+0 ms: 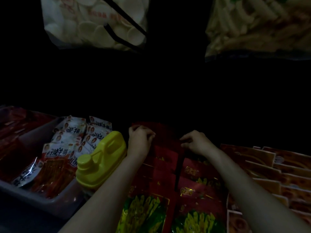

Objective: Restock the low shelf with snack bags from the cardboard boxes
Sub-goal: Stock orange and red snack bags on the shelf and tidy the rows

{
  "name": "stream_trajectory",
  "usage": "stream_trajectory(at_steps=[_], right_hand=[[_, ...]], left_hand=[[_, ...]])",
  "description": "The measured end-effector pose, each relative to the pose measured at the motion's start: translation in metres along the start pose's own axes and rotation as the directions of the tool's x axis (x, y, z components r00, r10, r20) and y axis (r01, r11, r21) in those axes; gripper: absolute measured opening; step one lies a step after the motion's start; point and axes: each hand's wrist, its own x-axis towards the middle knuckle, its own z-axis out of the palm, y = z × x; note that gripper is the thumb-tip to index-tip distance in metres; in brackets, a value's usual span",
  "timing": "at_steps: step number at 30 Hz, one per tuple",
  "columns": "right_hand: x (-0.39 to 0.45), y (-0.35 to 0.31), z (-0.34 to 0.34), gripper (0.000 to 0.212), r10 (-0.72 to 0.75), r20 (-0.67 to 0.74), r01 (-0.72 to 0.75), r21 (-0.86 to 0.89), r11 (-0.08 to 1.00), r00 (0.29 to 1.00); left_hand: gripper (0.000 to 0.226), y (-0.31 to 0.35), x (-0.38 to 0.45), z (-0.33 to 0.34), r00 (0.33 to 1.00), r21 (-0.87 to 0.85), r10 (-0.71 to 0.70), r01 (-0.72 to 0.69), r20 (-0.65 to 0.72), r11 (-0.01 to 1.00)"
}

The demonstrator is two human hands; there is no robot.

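The red snack bags [165,149] stand in overlapping rows on the low shelf, running from the near edge back into the dark, with a thin dark divider [179,167] between two columns. Both hands are at the far end of those rows. The left hand [140,139] has its fingers curled over the top edge of a rearmost red bag, and the right hand [193,142] pinches the top of the neighbouring bag near the divider's far end — both appear to be holding bag edges, though the gloom blurs the fingertips.

The step in hand looks like seating or straightening bags at the back of the row, not fetching new stock; no cardboard box shows in this view. The next move probably calls for pressing the bags upright and flush behind the others, then letting go without toppling the row in front.

Just left of the left forearm stands a yellow plastic jug [101,163] with a screw cap, close to the red rows. Beyond it a grey tub [55,201] holds white-and-red packets [70,145] heaped loosely. To the right, orange-brown packets [262,163] lie shingled in their own rows. Overhead hang two clear bags — one of pale round crackers [94,22], one of pale stick snacks [259,24].
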Motion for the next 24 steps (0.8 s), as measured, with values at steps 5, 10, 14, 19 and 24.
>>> stream_trajectory(at_steps=[5, 10, 14, 19, 24], right_hand=[[0.000, 0.003, 0.002, 0.030, -0.091, 0.059, 0.093, -0.027, 0.995, 0.994], [-0.002, 0.012, -0.003, 0.024, -0.130, 0.048, 0.115, 0.239, 0.964, 0.990], [0.003, -0.007, -0.012, 0.026, -0.211, -0.134, 0.229, 0.141, 0.963, 0.968], [0.026, -0.028, 0.006, 0.031, -0.179, 0.023, 0.180, -0.016, 0.984, 0.983], [0.019, -0.004, 0.017, 0.035, -0.051, -0.070, 0.074, 0.378, 0.923, 0.996]], left_hand=[[0.020, 0.012, -0.008, 0.000, 0.997, -0.027, 0.068, -0.067, 0.027, 0.997], [0.016, 0.004, -0.017, -0.004, 0.994, -0.048, 0.108, -0.109, -0.024, 0.993], [0.015, 0.013, -0.034, 0.009, 0.968, -0.014, 0.210, -0.214, -0.139, 0.977], [0.012, 0.028, -0.036, 0.021, 0.976, -0.062, 0.119, -0.132, -0.180, 0.989], [0.041, 0.018, -0.030, 0.002, 0.992, -0.203, 0.095, -0.110, -0.083, 0.973]])
